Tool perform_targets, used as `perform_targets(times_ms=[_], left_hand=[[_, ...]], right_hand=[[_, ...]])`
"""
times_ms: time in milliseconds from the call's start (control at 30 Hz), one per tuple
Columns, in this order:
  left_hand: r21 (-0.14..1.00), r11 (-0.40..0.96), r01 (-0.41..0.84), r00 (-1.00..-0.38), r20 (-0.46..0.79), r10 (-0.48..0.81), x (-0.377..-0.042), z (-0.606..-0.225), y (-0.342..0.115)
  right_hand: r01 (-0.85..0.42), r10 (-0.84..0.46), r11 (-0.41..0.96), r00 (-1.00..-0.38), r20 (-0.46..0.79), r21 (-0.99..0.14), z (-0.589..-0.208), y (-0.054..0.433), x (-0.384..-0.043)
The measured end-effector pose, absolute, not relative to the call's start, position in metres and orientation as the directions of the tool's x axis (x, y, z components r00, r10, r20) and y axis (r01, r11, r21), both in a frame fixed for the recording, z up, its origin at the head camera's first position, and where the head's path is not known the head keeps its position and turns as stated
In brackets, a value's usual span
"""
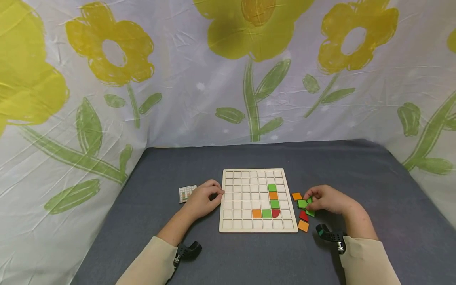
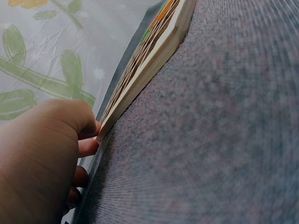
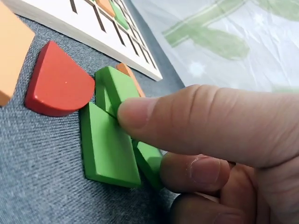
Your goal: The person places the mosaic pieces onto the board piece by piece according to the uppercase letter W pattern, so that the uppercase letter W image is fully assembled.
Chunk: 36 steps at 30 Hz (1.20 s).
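Note:
A pale wooden grid board (image 1: 236, 213) lies on the table. Orange and green square tiles (image 1: 266, 213) and a red quarter-round tile (image 1: 276, 213) sit in its right-hand cells. At the board's left edge, my left hand (image 1: 204, 200) pinches the rim between thumb and forefinger; the left wrist view has this hand (image 2: 42, 154) at the board's side (image 2: 140, 79). To the right of the board, my right hand (image 1: 329, 200) grips a green tile (image 3: 119, 84) among several loose green tiles (image 3: 110, 149). Its thumb (image 3: 140, 112) lies on that tile, and the forefinger is hidden behind.
A small printed pattern card (image 1: 185, 193) lies partly behind the left hand. Loose orange tiles (image 1: 303, 226) and a red tile (image 1: 303, 215) lie by the board's right edge. Dark grey cloth (image 1: 249, 257) covers the table, with a flowered curtain (image 1: 185, 71) behind.

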<state>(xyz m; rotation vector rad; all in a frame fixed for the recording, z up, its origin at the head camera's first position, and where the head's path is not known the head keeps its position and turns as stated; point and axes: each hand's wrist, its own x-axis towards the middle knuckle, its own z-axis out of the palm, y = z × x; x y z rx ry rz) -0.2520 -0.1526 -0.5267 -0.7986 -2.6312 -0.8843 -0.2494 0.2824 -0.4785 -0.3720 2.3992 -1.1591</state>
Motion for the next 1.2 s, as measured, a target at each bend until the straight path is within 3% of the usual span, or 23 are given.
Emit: perform_targets(times_ms=[333,733,933,1200], left_hand=[[0.488,0.652,0.580,-0.812,0.406,0.420,-0.252,-0.527,-0.154],[0.485,0.645,0.590,-0.805,0.413,0.426,-0.251,-0.526,-0.153],[0.489,0.641,0.592,-0.804,0.409,0.431,-0.250,-0.525,-0.153],[0.474,0.639,0.606,-0.793,0.425,0.437,-0.252,-0.527,-0.154]], right_hand=[[-0.089,-0.420,0.639,-0.873,-0.250,-0.764,-0.479,0.279,-0.251],[-0.141,-0.308,0.710,-0.943,-0.124,-0.690,-0.460,0.259,-0.248],[-0.228,-0.322,0.747,-0.946,-0.040,-0.625,-0.450,0.229,-0.241],[-0.369,-0.424,0.761,-0.906,0.022,-0.534,-0.453,0.187,-0.231]])
